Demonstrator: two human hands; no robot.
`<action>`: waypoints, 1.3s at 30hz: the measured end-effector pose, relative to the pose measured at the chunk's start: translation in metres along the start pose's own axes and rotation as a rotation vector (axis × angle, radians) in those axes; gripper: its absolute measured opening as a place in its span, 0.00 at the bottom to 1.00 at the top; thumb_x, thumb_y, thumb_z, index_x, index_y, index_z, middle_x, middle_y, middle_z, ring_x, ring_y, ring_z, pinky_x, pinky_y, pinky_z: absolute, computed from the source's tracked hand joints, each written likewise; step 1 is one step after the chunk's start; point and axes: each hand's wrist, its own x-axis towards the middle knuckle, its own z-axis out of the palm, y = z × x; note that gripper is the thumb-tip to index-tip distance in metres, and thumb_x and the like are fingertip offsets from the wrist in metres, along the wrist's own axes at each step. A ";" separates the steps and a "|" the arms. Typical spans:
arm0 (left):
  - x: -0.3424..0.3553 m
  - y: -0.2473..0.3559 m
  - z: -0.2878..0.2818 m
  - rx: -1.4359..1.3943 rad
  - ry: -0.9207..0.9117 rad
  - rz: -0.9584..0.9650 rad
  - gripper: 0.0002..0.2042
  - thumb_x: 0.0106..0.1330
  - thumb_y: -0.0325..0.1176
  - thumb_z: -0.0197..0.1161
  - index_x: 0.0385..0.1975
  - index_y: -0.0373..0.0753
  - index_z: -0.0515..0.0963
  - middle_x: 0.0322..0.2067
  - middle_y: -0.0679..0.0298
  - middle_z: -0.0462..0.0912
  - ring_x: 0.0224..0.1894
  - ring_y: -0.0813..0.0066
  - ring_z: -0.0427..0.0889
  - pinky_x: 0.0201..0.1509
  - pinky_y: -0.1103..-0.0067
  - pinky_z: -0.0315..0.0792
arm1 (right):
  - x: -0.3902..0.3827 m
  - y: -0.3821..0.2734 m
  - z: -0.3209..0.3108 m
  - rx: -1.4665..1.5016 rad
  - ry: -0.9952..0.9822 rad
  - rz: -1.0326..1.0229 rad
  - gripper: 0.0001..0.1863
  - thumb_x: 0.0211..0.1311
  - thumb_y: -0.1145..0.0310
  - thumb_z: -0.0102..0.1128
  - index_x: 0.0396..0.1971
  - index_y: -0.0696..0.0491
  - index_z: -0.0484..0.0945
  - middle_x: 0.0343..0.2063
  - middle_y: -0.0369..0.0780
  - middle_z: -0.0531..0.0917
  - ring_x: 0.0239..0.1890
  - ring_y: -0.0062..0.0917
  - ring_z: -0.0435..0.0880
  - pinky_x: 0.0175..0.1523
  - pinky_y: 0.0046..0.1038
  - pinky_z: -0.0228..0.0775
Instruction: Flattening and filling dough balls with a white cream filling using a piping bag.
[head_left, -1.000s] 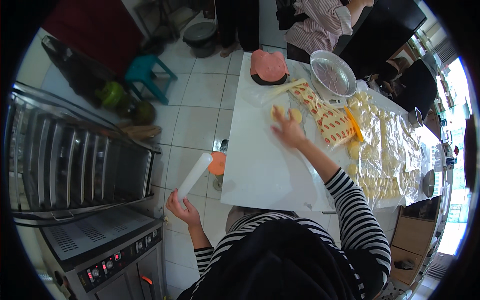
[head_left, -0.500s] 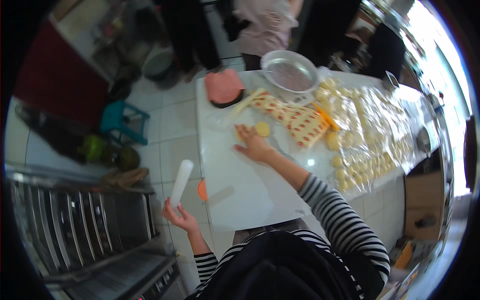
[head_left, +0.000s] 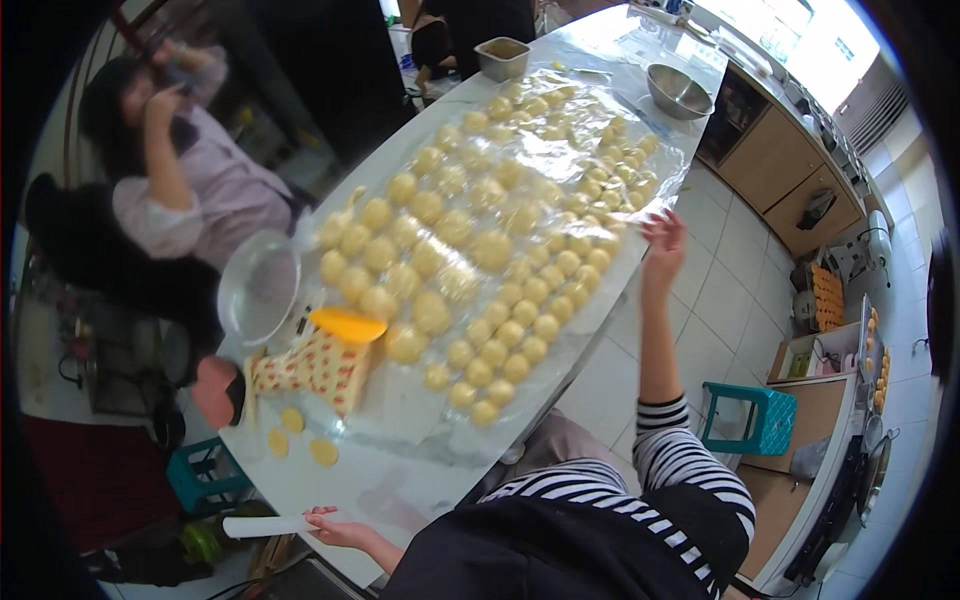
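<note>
My left hand [head_left: 335,527] holds a white rolling pin [head_left: 265,527] at the table's lower left. My right hand [head_left: 663,240] is raised at the table's right edge, fingers loosely apart, by the border of a clear plastic sheet [head_left: 640,210]; whether it touches the sheet is unclear. Under that sheet lie several rows of pale dough balls [head_left: 510,330], larger and smaller. Three flattened dough rounds [head_left: 323,452] rest on the white tabletop [head_left: 390,470] beside a patterned package [head_left: 330,385] and a yellow scraper [head_left: 348,323].
A clear bowl [head_left: 258,290], pink object [head_left: 212,390], metal container [head_left: 502,58] and steel bowl [head_left: 678,92] stand on the table. A blurred co-worker [head_left: 210,190] stands across it. Teal stools [head_left: 750,420] and wooden cabinets [head_left: 765,150] are around.
The view has swung rightward along the table. My right hand has left the flattened rounds and moved to the sheet's right edge. My left hand still holds the rolling pin.
</note>
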 end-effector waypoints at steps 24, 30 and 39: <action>-0.088 0.086 0.126 -0.220 0.094 -0.333 0.14 0.60 0.45 0.53 0.24 0.42 0.62 0.14 0.73 0.53 0.15 0.86 0.53 0.19 0.87 0.52 | 0.213 0.198 -0.077 -0.417 -0.219 0.220 0.20 0.42 0.60 0.64 0.33 0.58 0.76 0.26 0.41 0.78 0.30 0.25 0.76 0.35 0.27 0.67; -0.059 0.053 0.051 -0.220 0.158 -0.323 0.14 0.60 0.47 0.52 0.25 0.43 0.63 0.14 0.75 0.55 0.14 0.87 0.53 0.16 0.87 0.48 | 0.131 0.105 -0.107 0.581 0.274 0.334 0.17 0.58 0.69 0.50 0.45 0.62 0.67 0.42 0.42 0.72 0.43 0.29 0.73 0.51 0.29 0.68; 0.008 0.022 -0.041 -0.274 0.085 -0.354 0.22 0.60 0.53 0.45 0.45 0.43 0.64 0.17 0.70 0.62 0.15 0.84 0.60 0.13 0.87 0.56 | -0.247 -0.111 0.098 0.282 -1.678 0.496 0.20 0.44 0.81 0.58 0.42 0.55 0.72 0.42 0.40 0.73 0.49 0.24 0.69 0.43 0.25 0.69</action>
